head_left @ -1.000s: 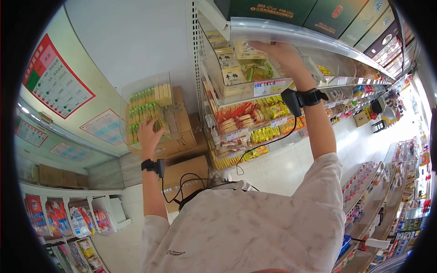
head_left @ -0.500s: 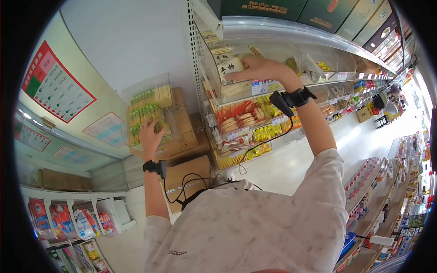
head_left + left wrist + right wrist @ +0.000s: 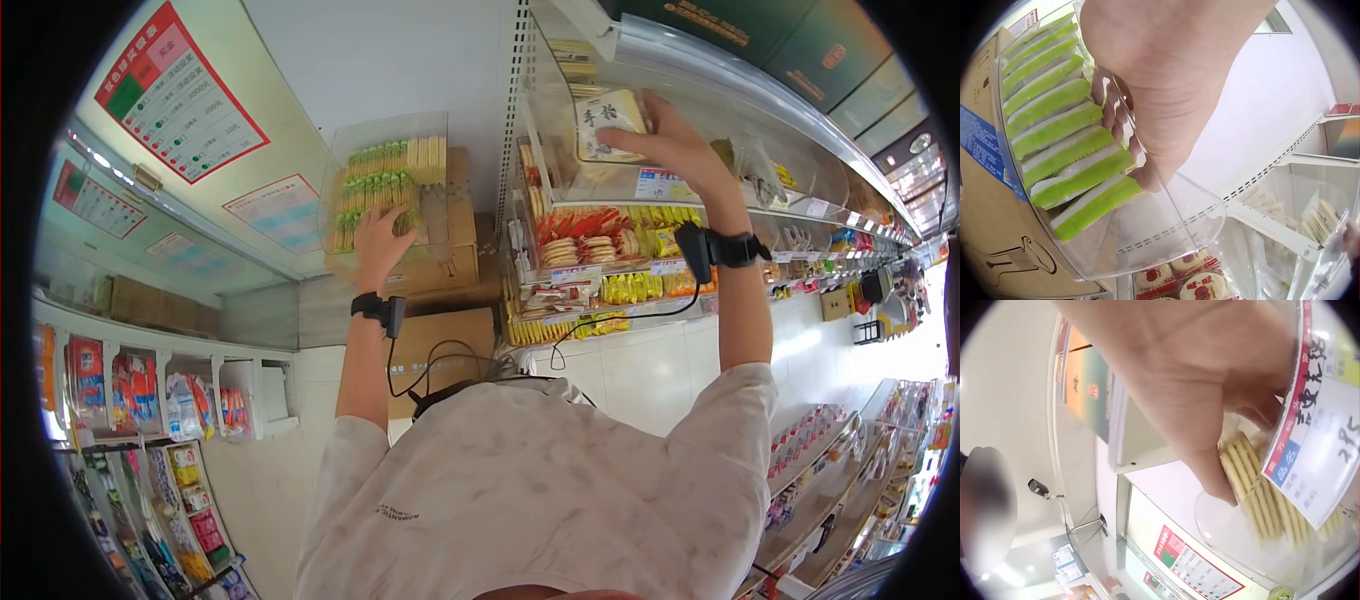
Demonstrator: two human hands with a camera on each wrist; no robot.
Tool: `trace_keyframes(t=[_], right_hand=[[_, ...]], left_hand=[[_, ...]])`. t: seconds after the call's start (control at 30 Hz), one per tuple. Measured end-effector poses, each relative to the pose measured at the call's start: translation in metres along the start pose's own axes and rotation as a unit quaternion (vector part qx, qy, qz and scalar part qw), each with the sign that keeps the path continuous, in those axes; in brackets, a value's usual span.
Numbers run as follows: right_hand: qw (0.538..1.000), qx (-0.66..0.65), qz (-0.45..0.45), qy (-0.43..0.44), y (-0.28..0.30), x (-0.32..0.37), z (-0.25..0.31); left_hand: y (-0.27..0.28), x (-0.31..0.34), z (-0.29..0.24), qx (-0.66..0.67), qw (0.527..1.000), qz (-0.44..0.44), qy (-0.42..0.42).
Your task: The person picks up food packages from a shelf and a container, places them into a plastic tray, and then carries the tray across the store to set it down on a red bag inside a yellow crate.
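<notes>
My right hand [image 3: 680, 145] grips a pale cracker packet [image 3: 608, 120] with black lettering, thumb across its face, inside a clear shelf bin [image 3: 625, 183]. Thin yellow crackers [image 3: 1254, 481] show edge-on below that hand in the right wrist view. At the left, my left hand [image 3: 378, 245] reaches over the front wall of another clear bin [image 3: 1175, 200]. Its fingers curl onto green-and-white snack packets [image 3: 1063, 131], the thumb at the end of the nearest one. Part of those fingers shows only through the clear plastic. The packets stand upright in close rows.
The left bin sits on a cardboard box [image 3: 462, 215], with another box [image 3: 440, 345] lower down. Under the right hand, lower shelves hold red-wrapped rice crackers [image 3: 595, 248] and yellow packets [image 3: 625, 288]. A price tag [image 3: 1316, 450] fronts the shelf bin. Cables [image 3: 635, 320] trail from both wrists.
My right hand has moved left across the shelf bin, onto the lettered cracker packet, which now stands tilted up in its grip. The left hand stays on its packets. The head view has shifted.
</notes>
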State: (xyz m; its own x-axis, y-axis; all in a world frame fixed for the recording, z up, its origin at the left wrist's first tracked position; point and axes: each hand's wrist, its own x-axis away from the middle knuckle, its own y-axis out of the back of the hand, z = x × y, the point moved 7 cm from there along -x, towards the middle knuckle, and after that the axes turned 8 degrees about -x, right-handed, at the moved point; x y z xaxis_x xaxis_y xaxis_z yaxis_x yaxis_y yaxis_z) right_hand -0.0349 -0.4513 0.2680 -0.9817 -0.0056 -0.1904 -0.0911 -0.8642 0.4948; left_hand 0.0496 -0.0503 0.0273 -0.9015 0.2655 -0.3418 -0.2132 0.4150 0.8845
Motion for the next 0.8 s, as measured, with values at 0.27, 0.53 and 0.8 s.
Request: trace_keyframes(t=[0.27,0.53,0.8], right_hand=[[0.904,0.255,-0.255,0.227,-0.006,0.074,0.082],[0.955,-0.013,0.017,0.296,-0.139,0.138,0.124],[0.974,0.102,-0.090,0.181,-0.263,-0.018,0.032]], left_hand=[[0.001,-0.001,0.000,0.015,1.000,-0.016,-0.004],[0.000,-0.001,0.000,0.001,1.000,-0.014,0.015],[-0.006,-0.004,0.005,-0.016,0.999,-0.027,0.017]])
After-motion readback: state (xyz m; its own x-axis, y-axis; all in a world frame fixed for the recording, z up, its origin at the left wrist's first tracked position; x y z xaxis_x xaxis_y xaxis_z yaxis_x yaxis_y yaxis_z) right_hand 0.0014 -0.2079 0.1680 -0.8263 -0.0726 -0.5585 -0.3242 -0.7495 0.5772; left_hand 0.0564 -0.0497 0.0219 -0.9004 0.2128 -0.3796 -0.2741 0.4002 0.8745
